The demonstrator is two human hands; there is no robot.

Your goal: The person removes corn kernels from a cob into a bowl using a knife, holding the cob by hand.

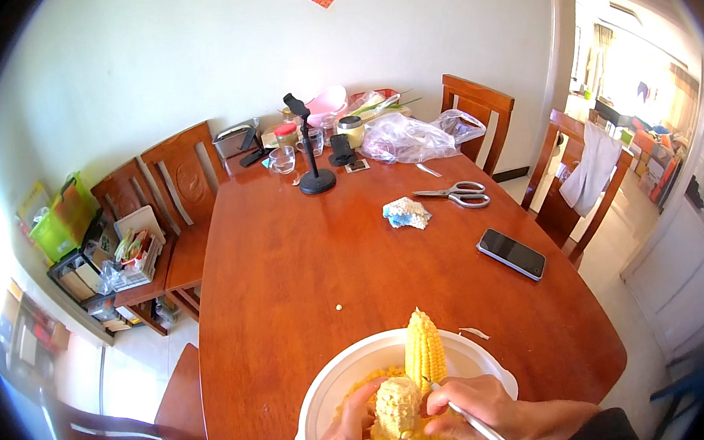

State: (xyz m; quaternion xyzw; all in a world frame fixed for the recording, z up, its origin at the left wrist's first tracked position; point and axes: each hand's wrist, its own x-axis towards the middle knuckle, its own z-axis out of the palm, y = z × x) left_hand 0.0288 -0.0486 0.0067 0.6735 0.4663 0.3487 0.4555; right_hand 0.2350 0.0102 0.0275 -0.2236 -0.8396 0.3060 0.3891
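Note:
My left hand (343, 435) grips a corn cob (397, 405) whose upper part is stripped of kernels, with rows still on it lower down. In my right hand (475, 406) is a thin metal tool (483, 425), its pointed tip close to the yellow corn; its exact kind is unclear. Both hands are over a white plastic basin (321, 380) that holds loose kernels (374, 379). A whole ear of corn (424, 348) stands tilted against the basin's far side, beyond the stripped cob. The lowest part of the held cob is cut off by the picture's edge.
On the wooden table (280, 256) lie a smartphone (511, 254), scissors (455, 194), a crocheted cloth (406, 213) and a stray kernel (339, 307). A black phone stand (316, 180), glass cups (282, 160), jars and plastic bags (407, 138) occupy the far end. Wooden chairs (184, 171) surround it.

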